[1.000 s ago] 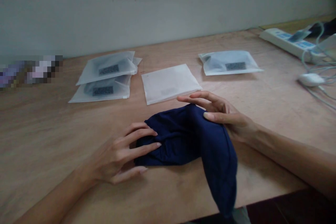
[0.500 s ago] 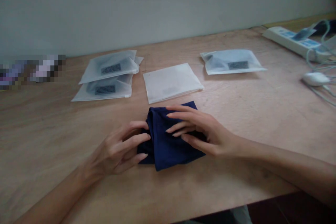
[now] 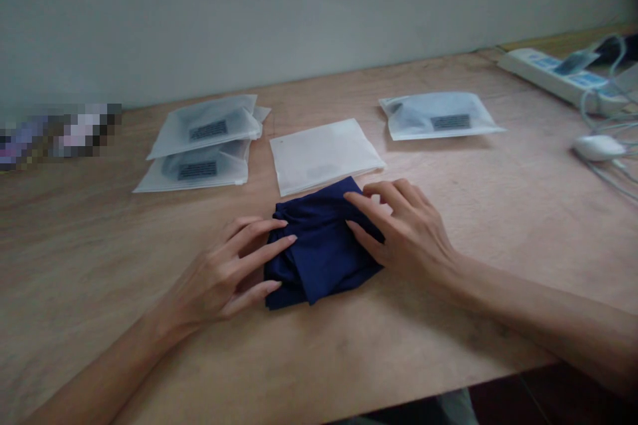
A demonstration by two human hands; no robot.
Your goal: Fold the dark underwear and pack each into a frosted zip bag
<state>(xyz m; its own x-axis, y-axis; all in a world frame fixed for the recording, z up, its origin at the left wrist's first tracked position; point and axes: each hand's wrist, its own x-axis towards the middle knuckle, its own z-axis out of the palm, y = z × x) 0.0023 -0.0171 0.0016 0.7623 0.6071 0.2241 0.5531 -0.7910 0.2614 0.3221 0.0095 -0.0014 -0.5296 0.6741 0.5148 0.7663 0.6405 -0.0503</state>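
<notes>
A folded navy-blue cloth (image 3: 323, 246) lies on the wooden table in front of me, its layers slightly uneven at the left side. My left hand (image 3: 224, 272) rests at the cloth's left edge, fingers spread, with two fingertips on top of the fabric and the thumb by the lower left corner. Over the right edge is my right hand (image 3: 409, 226); its index finger and thumb lie apart on the cloth, while the other fingers bend beyond the edge, their tips hidden. Just behind the cloth lies a flat, frosted white zip bag (image 3: 323, 153).
Two filled frosted bags with dark labels overlap at the back left, the upper bag (image 3: 204, 123) lying on the lower bag (image 3: 199, 172). Another filled bag (image 3: 438, 116) lies at the back right. A power strip (image 3: 558, 76) and a white plug with cables (image 3: 601, 146) occupy the far right.
The cloth's upper layer now lies flatter, and its front corner has moved up. My right hand has shifted right to the cloth's edge; my left fingers reach slightly further over it.
</notes>
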